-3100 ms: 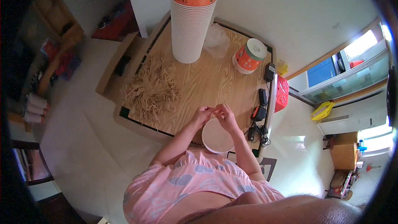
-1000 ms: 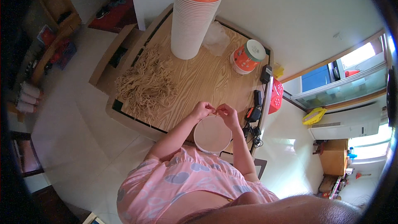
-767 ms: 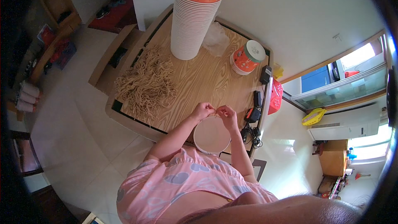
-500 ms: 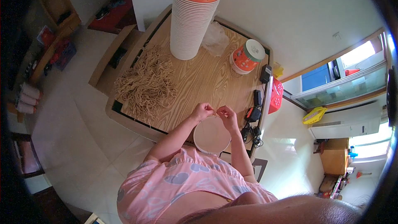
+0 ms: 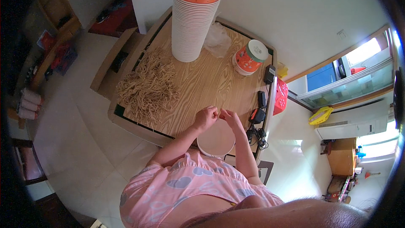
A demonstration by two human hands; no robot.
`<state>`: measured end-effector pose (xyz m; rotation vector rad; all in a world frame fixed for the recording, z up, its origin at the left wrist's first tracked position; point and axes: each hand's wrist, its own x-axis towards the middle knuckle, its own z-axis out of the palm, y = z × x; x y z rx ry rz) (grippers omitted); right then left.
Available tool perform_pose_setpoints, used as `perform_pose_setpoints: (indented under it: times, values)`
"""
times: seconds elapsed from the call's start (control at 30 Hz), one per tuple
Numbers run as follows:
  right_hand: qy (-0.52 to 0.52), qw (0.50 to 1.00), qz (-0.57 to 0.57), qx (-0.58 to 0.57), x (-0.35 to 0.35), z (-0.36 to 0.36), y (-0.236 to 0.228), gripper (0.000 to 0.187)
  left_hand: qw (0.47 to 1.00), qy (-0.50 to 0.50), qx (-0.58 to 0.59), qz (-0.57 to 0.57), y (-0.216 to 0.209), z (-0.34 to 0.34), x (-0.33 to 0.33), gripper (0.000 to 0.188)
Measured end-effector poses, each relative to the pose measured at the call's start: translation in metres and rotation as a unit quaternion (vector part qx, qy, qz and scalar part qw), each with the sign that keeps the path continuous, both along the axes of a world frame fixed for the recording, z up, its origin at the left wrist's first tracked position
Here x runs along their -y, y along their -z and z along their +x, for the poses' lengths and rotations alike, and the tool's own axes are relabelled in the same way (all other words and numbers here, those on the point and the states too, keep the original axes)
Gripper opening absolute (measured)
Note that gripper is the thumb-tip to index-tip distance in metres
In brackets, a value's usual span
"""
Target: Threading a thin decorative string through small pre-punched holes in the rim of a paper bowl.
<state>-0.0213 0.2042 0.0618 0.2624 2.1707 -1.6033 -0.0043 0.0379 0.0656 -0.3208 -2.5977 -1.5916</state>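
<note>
A white-lined paper bucket (image 5: pixel 216 139) stands against my front at the table's near edge, its open mouth facing up between my forearms. At its far rim, my left hand (image 5: pixel 206 118) is curled with fingertips pressed together. My right hand (image 5: pixel 231 119) is pinched close beside it, the fingertips nearly meeting. What they hold is too small to make out. Left of my hands lies a loose heap of tan twine pieces (image 5: pixel 149 86). Beyond them rises a tall stack of nested white paper buckets (image 5: pixel 190 29), the top one orange with printed figures.
An orange bucket stack (image 5: pixel 249 59) sits upside down at the table's far right. A crumpled clear plastic bag (image 5: pixel 218 40) lies between the stacks. Black adapters (image 5: pixel 257 116) and cables (image 5: pixel 260 139) line the right edge. Beyond is a red basket (image 5: pixel 280 97). An open carton (image 5: pixel 120 59) adjoins the left side.
My left hand has rolled over and its fingers have curled in more. My right hand has turned slightly, its fingertips still by the left. The bucket stays in place.
</note>
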Motion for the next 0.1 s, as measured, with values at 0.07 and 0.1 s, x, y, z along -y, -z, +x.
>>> perform_pose_setpoints:
  times: [0.07,0.1]
  values:
    - [-0.040,0.999,0.009,-0.011,-0.0030,-0.0003,0.0031,0.037,1.000,0.011,0.004,-0.015,-0.0023,0.0000,-0.0003,0.014]
    - [-0.074,0.997,0.029,-0.015,-0.0037,-0.0007,-0.0016,0.035,1.000,0.011,0.002,-0.021,-0.0018,0.0001,0.0007,0.014]
